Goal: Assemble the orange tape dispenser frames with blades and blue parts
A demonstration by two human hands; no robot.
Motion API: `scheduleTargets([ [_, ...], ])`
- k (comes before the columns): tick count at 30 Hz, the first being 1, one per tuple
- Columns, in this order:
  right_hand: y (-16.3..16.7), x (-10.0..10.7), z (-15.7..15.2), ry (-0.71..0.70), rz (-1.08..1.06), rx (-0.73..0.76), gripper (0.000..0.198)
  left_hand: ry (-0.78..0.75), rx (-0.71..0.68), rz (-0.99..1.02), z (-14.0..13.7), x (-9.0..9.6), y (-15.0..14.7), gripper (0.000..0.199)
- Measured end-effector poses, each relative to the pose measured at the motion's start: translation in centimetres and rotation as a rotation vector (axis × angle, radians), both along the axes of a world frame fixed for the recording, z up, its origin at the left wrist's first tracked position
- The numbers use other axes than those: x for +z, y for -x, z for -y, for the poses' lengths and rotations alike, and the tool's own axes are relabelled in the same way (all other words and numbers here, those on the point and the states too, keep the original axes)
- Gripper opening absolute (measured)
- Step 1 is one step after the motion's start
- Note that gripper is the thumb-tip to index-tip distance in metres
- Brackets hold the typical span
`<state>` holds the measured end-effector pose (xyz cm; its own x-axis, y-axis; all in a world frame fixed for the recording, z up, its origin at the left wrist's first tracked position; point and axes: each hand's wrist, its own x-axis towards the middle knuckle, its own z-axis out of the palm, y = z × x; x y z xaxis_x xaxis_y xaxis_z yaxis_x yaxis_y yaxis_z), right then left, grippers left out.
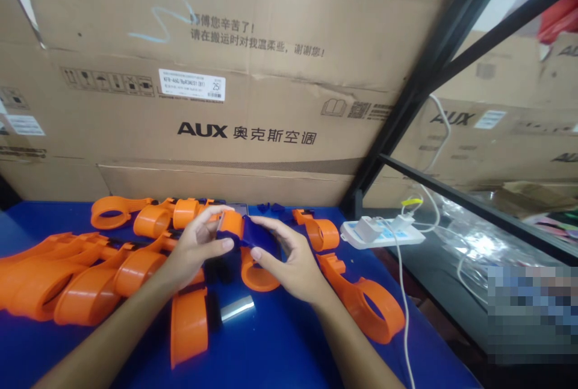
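Between my hands, over the middle of the blue tabletop, is an orange plastic part (232, 226) with a dark blue plastic piece (258, 239) against its right side. My left hand (201, 247) is closed on the orange part, thumb in front and fingers behind. My right hand (293, 259) grips the dark blue piece from the right between thumb and fingers. Whether the two pieces are joined cannot be seen. Just below my hands lie an orange ring-ended part (261, 277), partly covered by my right hand, and a shiny silver strip (238, 309) next to something black.
Several orange ring-ended parts (88, 295) crowd the left, and others, including a large one (377, 311), lie right. A white power strip (383, 232) with plugs and cables sits at the right edge. Cardboard (271, 106) walls the back, beside a black metal frame (406, 100).
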<state>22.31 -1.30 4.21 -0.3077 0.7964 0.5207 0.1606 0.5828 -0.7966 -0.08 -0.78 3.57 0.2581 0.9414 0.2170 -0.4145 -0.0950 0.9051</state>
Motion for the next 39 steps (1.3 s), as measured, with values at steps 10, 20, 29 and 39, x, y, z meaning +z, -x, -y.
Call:
scheduleTargets([
  [10, -0.3, -0.8, -0.2, -0.308, 0.303, -0.176, 0.066, -0.113, -0.015, -0.081, -0.1, -0.1, 0.5, 0.06],
  [20, -0.3, -1.2, -0.5, -0.572, 0.604, -0.211, 0.056, -0.294, 0.257, -0.39, -1.0, -0.8, 0.0, 0.036],
  [29, -0.2, -1.3, -0.6, -0.693, 0.563, -0.23, 0.057, -0.418, 0.261, -0.443, -1.6, -1.7, 0.7, 0.027],
  [39, 0.0, -1.2, -0.4, -0.703, 0.56, -0.249, 0.056, -0.471, 0.36, -0.463, -1.1, -1.5, 0.7, 0.024],
])
